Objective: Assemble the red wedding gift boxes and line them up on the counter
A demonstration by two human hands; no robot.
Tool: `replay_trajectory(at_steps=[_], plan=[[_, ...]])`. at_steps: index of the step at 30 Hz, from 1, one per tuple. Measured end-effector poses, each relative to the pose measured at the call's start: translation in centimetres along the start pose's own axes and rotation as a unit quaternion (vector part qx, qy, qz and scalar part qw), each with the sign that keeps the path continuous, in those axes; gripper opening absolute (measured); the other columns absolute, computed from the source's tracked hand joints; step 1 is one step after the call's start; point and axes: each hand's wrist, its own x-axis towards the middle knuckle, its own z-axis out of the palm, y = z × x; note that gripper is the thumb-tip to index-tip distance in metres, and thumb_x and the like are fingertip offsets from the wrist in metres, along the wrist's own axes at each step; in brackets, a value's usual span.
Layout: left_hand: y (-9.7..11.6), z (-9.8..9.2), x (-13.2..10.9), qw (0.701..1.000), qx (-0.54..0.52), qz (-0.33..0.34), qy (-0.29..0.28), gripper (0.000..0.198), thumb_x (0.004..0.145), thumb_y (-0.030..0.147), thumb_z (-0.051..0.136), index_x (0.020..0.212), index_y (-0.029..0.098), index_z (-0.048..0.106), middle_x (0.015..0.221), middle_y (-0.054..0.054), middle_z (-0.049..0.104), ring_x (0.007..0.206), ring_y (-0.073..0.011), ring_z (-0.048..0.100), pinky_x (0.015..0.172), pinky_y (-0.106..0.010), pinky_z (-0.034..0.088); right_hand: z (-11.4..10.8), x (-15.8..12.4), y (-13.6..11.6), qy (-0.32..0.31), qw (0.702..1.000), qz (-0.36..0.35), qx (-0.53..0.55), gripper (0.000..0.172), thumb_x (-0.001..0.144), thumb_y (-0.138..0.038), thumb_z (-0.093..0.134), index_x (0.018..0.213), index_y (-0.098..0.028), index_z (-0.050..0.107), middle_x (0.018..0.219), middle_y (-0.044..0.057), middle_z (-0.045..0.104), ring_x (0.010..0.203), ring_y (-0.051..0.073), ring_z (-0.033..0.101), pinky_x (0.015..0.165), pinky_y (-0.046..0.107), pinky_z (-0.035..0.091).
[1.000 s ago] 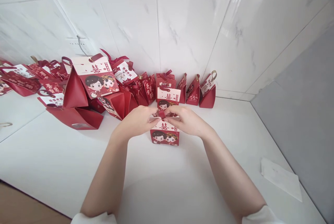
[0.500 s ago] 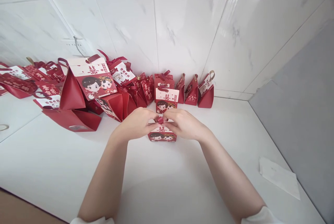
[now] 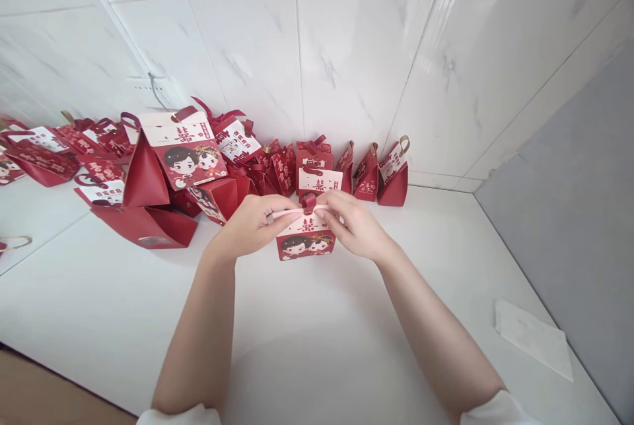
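At the frame's centre, the left hand (image 3: 251, 226) and right hand (image 3: 355, 222) each pinch the top of a red-and-white box (image 3: 306, 244), beside its ribbon loop (image 3: 309, 202). Uneven pressing might crease it; a push backward might topple the similar box behind (image 3: 321, 183).

Standing red-and-cream paper box (image 3: 319, 181): lower part blocked by bare right hand (image 3: 359, 224) and matching held paper box (image 3: 307, 245). White fabric sleeves (image 3: 178, 416) cropped at bottom edge. Small red item (image 3: 2, 247), far left: mostly cropped, can't ID.
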Motion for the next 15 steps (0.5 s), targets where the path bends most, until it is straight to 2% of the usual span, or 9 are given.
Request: replay_trajectory(at_steps=[3, 6, 9, 11, 13, 15], plan=[[-1.0, 0.0, 0.2, 0.999, 0.018, -0.034, -0.013, 0.026, 0.086, 0.037, 0.053, 0.097, 0.023, 0.071, 0.092, 0.000, 0.072, 0.074, -0.0149, 0.061, 0.061, -0.021, 0.040, -0.1, 0.0, 0.2, 0.024, 0.998, 0.015, -0.057, 0.014, 0.095, -0.021, 0.045, 0.091, -0.020, 0.058, 0.096, 0.007, 0.063, 0.092, 0.022, 0.055, 0.084, 0.037, 0.041], [-2.4, -0.1, 0.2, 0.995, 0.056, -0.072, -0.039, 0.023, 0.083, 0.037, 0.055, 0.092, 0.026, 0.072, 0.085, 0.002, 0.072, 0.064, -0.0141, 0.059, 0.059, -0.023, 0.039, -0.2, -0.1, 0.4, 0.005, 0.997, 0.035, -0.068, 0.015, 0.094, -0.019, 0.047, 0.096, -0.021, 0.061, 0.102, 0.007, 0.064, 0.097, 0.022, 0.056, 0.086, 0.038, 0.041], [-3.6, -0.3, 0.2, 0.995, 0.042, -0.076, -0.053, 0.022, 0.081, 0.036, 0.056, 0.091, 0.026, 0.073, 0.085, 0.002, 0.072, 0.064, -0.0145, 0.058, 0.058, -0.023, 0.039, -0.2, -0.4, 0.8, -0.028, 0.996, 0.076, -0.037, 0.019, 0.092, -0.023, 0.051, 0.110, -0.022, 0.059, 0.110, 0.006, 0.065, 0.100, 0.023, 0.058, 0.084, 0.036, 0.044], [-4.3, -0.4, 0.2, 0.994, 0.032, -0.075, -0.069, 0.018, 0.077, 0.035, 0.060, 0.082, 0.023, 0.073, 0.075, 0.001, 0.069, 0.061, -0.0143, 0.056, 0.054, -0.023, 0.036, -0.1, -0.6, 1.3, -0.073, 0.991, 0.113, -0.021, 0.023, 0.090, -0.026, 0.054, 0.113, -0.023, 0.058, 0.111, 0.006, 0.066, 0.096, 0.023, 0.061, 0.076, 0.033, 0.045], [-5.2, -0.5, 0.2, 0.993, 0.029, -0.080, -0.081, 0.019, 0.074, 0.035, 0.064, 0.067, 0.019, 0.070, 0.059, 0.002, 0.061, 0.053, -0.0122, 0.048, 0.048, -0.024, 0.029, 0.2, -0.8, 2.0, -0.107, 0.984, 0.143, -0.026, 0.018, 0.090, -0.026, 0.053, 0.106, -0.023, 0.062, 0.104, 0.006, 0.069, 0.088, 0.023, 0.064, 0.068, 0.030, 0.043], [-6.2, -0.6, 0.2, 0.992, 0.011, -0.091, -0.091, 0.025, 0.074, 0.037, 0.065, 0.058, 0.017, 0.066, 0.050, 0.002, 0.053, 0.046, -0.0095, 0.040, 0.045, -0.025, 0.023, 0.7, -0.8, 2.9, -0.116, 0.981, 0.156, -0.028, 0.015, 0.091, -0.027, 0.051, 0.098, -0.024, 0.064, 0.095, 0.004, 0.070, 0.082, 0.022, 0.064, 0.065, 0.029, 0.041]])
